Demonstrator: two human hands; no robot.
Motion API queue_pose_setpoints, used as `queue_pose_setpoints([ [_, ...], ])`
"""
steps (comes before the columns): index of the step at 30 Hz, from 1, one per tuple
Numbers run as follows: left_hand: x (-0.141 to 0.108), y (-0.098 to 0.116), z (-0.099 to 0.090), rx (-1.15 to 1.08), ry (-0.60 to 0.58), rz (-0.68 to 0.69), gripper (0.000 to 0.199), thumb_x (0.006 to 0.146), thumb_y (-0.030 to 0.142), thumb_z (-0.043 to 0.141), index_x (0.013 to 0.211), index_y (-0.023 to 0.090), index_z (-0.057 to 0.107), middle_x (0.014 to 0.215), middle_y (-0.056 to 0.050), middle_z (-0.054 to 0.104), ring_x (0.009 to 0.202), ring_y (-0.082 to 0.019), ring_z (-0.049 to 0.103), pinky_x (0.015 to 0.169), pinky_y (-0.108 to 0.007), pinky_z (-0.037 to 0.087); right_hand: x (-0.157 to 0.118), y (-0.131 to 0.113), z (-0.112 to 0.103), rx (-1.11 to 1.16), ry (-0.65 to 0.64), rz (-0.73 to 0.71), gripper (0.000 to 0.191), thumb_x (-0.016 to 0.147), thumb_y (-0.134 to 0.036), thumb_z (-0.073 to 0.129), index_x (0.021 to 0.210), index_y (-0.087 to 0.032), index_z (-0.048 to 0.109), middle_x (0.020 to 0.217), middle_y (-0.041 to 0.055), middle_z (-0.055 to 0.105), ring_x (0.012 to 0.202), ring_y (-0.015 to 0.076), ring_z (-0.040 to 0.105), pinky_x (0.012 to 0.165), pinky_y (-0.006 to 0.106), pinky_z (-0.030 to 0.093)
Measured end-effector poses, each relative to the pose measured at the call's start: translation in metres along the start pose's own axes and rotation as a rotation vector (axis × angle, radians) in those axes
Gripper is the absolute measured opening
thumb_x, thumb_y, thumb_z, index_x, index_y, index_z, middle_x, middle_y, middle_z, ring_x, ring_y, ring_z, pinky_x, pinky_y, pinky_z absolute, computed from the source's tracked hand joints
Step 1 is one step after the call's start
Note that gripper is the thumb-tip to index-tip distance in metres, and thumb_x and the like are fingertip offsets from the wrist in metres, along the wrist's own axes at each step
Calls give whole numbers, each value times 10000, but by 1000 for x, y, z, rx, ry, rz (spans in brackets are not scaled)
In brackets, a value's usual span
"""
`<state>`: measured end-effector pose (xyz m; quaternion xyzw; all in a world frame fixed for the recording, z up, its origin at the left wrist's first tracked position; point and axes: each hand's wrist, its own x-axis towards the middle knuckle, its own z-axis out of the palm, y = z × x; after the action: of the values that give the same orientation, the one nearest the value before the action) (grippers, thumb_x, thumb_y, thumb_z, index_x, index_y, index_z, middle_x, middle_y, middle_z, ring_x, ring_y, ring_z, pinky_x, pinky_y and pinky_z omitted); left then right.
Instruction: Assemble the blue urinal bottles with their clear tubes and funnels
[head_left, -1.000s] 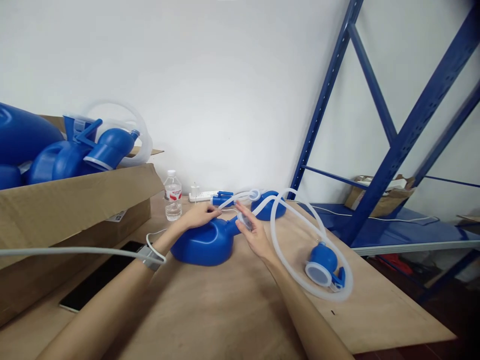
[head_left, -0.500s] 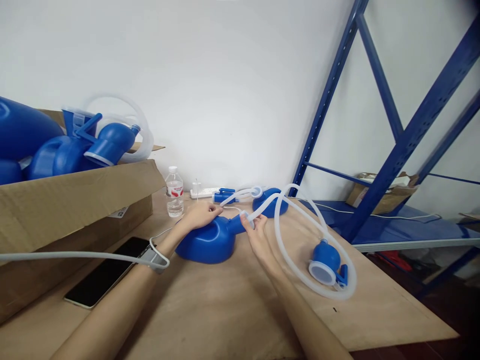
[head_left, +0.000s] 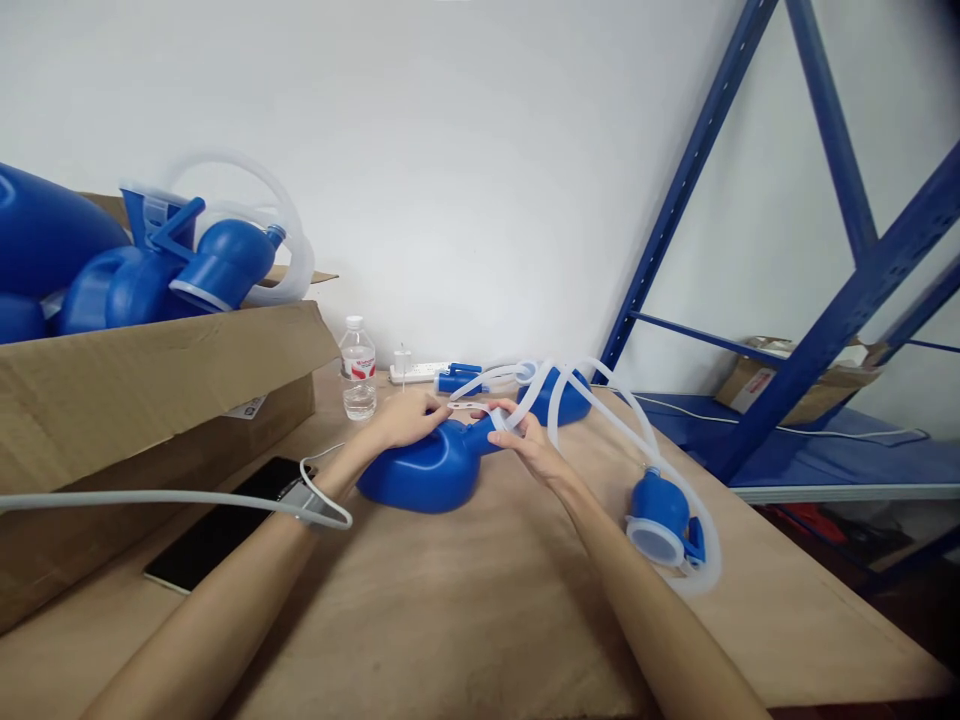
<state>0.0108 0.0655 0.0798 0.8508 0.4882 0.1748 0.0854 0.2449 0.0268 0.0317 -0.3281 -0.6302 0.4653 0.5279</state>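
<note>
A blue plastic urinal bottle [head_left: 424,470] lies on its side before me, its neck pointing right. My left hand [head_left: 409,418] rests over the top of it, thumb and fingertips pinched at the end of a thin white strap [head_left: 469,406] with holes. My right hand [head_left: 529,440] grips the white cap [head_left: 506,420] at the bottle's neck, fingers behind and thumb in front. From the cap a translucent hose [head_left: 536,390] loops away to the right. It runs towards a blue funnel-shaped receiver [head_left: 660,515] with a white rim, lying on the table.
At left, a cardboard box [head_left: 165,390] holds several blue bottles and receivers. A phone [head_left: 225,525] lies beside it. Behind stand a water bottle [head_left: 358,370], a power strip [head_left: 420,373] and another blue bottle [head_left: 574,395]. Blue shelving [head_left: 690,180] rises at right. A cable hangs across my left wrist.
My right hand has shifted its grip round the cap, fingers now behind it. The strap shows flatter between both hands. The hose loop has moved, and the view has turned slightly left.
</note>
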Motion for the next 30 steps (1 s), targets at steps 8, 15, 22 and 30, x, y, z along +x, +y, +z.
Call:
queue_pose_setpoints([
  [8,3,1,-6,-187,-103,-115,667,889,751,393,666,186,668,685,-49,670,693,-216,601,622,-290,374,3,6,11,234,15,-29,411,681,-433,901,1019,-273,730,996,37,758,1016,275,716,900,380,542],
  [15,0,1,-11,-303,-179,-22,577,833,710,528,635,178,629,633,-2,560,619,-154,480,584,-277,313,27,5,8,318,-14,-109,450,725,-646,805,723,-205,716,1139,112,736,1032,290,696,866,390,567],
  [22,1,-2,-12,-294,-211,-22,609,748,777,614,727,172,682,667,2,556,634,-152,469,565,-276,291,36,8,-1,424,-270,10,617,751,-652,756,1163,-196,707,867,97,775,885,289,730,875,413,546],
  [30,1,3,-13,-302,-202,-6,581,752,745,634,615,182,588,606,12,479,583,-134,406,535,-285,243,38,14,0,345,-168,-21,387,744,-566,737,786,-182,760,784,91,740,895,288,701,831,397,547],
])
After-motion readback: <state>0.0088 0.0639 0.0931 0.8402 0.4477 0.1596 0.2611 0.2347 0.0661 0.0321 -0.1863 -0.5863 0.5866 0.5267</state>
